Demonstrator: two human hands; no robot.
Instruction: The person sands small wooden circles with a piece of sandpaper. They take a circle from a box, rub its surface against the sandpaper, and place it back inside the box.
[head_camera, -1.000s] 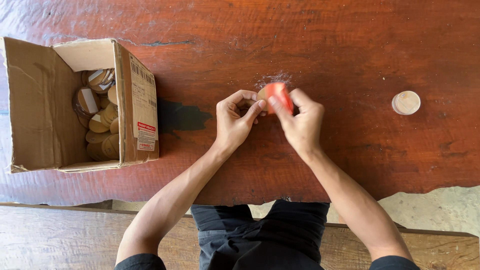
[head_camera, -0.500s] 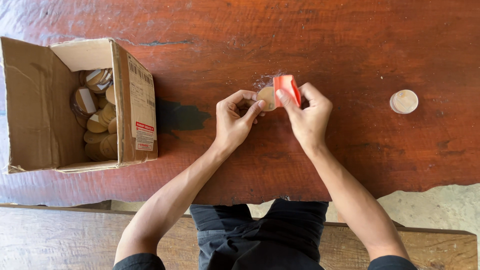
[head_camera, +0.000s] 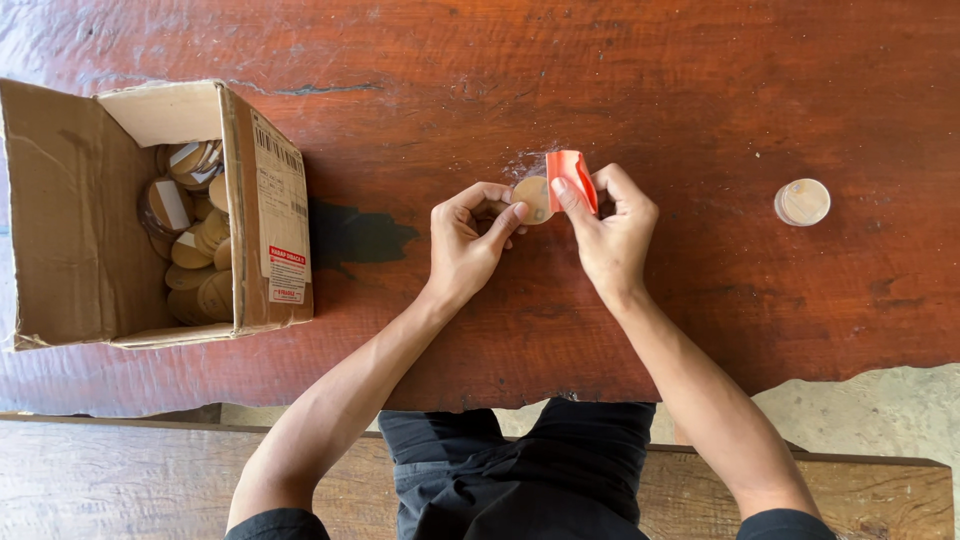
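Since half a second ago, your right hand (head_camera: 612, 238) has turned the red sheet (head_camera: 572, 175) a little more upright, so its folded edge now stands above the disc (head_camera: 530, 198) instead of lying over it, and more of the disc's pale face shows. Your left hand (head_camera: 468, 243) has barely shifted. You hold the disc between the two hands, just above the desk (head_camera: 700, 90), near its middle. Your left fingers are closed narrowly on the disc's left edge, thumb tip pressed against its face and the other fingers curled behind. Your right fingers pinch the red sheet, the forefinger lying along its lower edge and touching the disc, the rest folded behind the sheet. A faint pale dusting (head_camera: 522, 163) marks the wood just above the disc. Well to the right, apart from your hands, a second disc (head_camera: 802, 202) lies flat on the desk by itself. To the left, a cardboard box (head_camera: 60, 220) lies on its side near the desk's edge with its flaps open, one flap carrying a white label with a red patch. Inside it is a heap of more round discs (head_camera: 190, 235), some with pale strips on them. A dark stain (head_camera: 355, 237) sits on the wood between the box and your left hand. Your forearms reach in from the near edge, and a wooden bench (head_camera: 120, 480) shows below the desk.
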